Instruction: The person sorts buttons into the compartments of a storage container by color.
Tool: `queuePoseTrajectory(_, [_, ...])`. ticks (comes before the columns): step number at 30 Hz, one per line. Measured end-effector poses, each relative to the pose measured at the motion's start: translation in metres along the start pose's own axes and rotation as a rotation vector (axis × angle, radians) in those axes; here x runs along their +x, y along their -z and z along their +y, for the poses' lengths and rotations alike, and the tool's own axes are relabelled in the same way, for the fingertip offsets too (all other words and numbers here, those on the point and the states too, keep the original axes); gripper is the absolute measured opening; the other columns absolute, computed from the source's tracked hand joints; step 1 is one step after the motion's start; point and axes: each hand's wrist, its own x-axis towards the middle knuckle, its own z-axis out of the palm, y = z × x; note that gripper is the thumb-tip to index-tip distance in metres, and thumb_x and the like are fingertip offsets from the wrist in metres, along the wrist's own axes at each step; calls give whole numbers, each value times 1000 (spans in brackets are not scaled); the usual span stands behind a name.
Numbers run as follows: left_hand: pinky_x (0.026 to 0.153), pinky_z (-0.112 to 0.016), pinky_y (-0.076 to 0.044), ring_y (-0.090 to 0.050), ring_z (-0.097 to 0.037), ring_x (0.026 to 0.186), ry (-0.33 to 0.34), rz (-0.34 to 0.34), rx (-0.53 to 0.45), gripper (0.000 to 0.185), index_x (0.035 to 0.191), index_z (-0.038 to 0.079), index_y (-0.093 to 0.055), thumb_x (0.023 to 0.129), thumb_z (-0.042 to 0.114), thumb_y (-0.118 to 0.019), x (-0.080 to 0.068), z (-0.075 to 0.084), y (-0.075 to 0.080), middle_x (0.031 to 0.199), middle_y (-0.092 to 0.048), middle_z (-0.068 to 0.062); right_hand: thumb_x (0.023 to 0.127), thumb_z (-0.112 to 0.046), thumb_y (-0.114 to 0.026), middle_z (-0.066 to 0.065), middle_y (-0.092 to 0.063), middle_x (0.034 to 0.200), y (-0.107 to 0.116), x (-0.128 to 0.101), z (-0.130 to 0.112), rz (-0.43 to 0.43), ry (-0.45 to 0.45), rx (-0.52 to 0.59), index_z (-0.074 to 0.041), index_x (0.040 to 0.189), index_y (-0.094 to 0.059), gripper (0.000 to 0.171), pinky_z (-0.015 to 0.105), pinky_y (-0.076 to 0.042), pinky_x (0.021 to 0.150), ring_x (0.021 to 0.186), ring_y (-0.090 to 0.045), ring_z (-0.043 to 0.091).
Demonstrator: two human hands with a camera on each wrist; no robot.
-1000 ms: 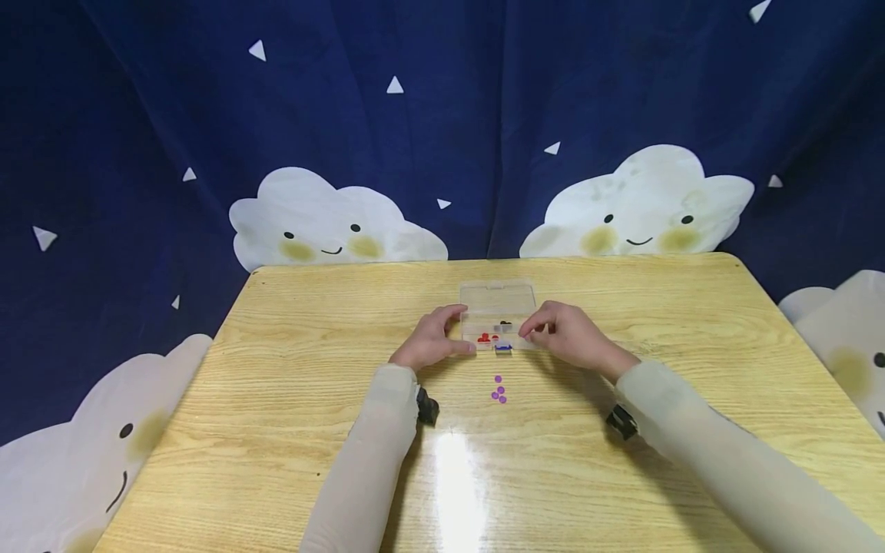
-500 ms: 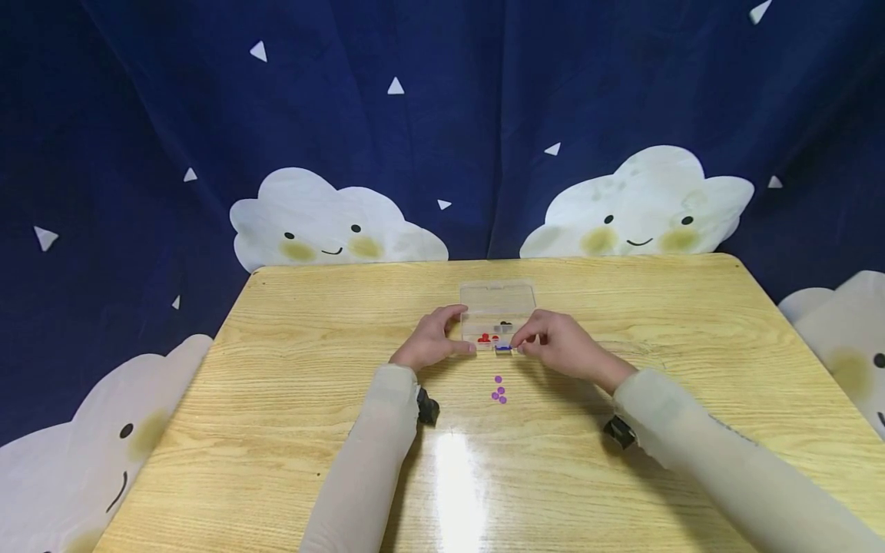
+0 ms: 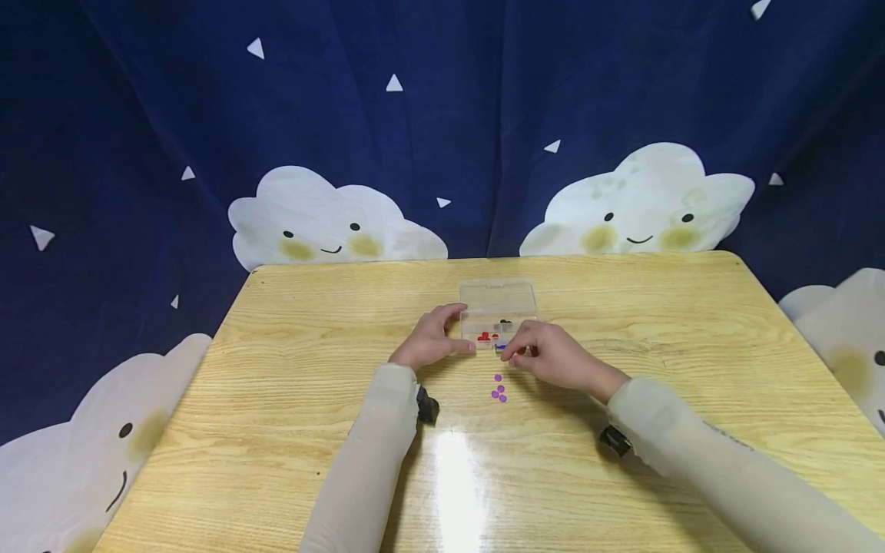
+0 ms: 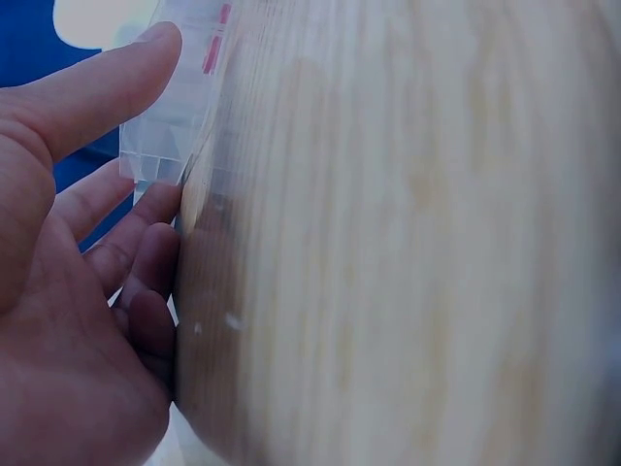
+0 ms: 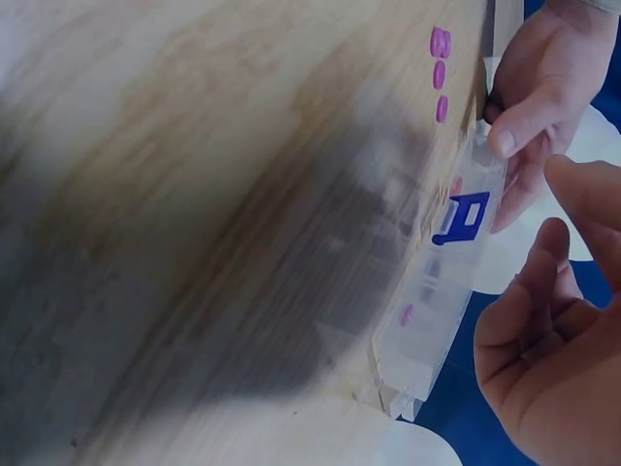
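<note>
Two hands are at a small clear plastic box [image 3: 498, 311] in the middle of the wooden tabletop [image 3: 290, 415]. I begin on the left. My left hand [image 3: 432, 340] holds the left end of the box: the thumb lies along its near side and the fingers curl over the far side, so this hand is clamped on the box. In the left wrist view the thumb and fingertips touch the clear wall [image 4: 170, 126].

The box is open, and its lid lies flat behind it. I can see red pieces [image 3: 487, 336] in a near compartment and a dark piece [image 3: 505, 322] in a far one. A blue latch [image 5: 464, 216] sits on the near wall of the box.

Just in front of the box, four small purple beads [image 3: 499, 390] lie loose on the tabletop.

On the right, my right hand [image 3: 549, 357] is at the near right side of the box, beside the latch. Its fingers are bent with the tips near together, but the right wrist view shows nothing between them and a small gap to the box.
</note>
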Motion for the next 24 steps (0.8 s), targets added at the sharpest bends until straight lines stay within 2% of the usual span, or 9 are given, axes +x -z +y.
queuePoseTrajectory(6, [110,-44,-40,-48,-27,125,0,0,0,80,150,21,-43,81,25,-82,-1,0,1,146,-50,-9,87,-4,-71,-2,-63,84,-7,-1,-1,-14,13,-5,-12,91,-79,12,22,-44,64,71,-48,7])
queuePoseTrajectory(11, [112,-45,-40,-48,-27,130,0,-2,-5,80,150,21,-43,81,26,-82,-1,-1,1,147,-49,-10,85,-4,-73,-3,-62,82,-13,-1,-1,-20,34,-24,-13,88,-79,11,22,-43,63,70,-48,7])
queuePoseTrajectory(18, [112,-45,-40,-48,-28,130,-12,-5,-4,81,151,21,-42,81,25,-82,-1,-2,2,148,-49,-10,84,-9,-75,-3,-63,83,-22,-1,-2,-49,16,-49,-15,89,-79,8,24,-42,69,77,-51,13])
queuePoseTrajectory(24, [111,-45,-41,-48,-28,128,-19,-10,-5,81,151,20,-42,81,24,-82,-1,-1,1,147,-49,-11,84,-7,-74,-2,-64,85,-28,0,-3,-51,1,-78,-14,90,-79,10,23,-43,69,77,-52,12])
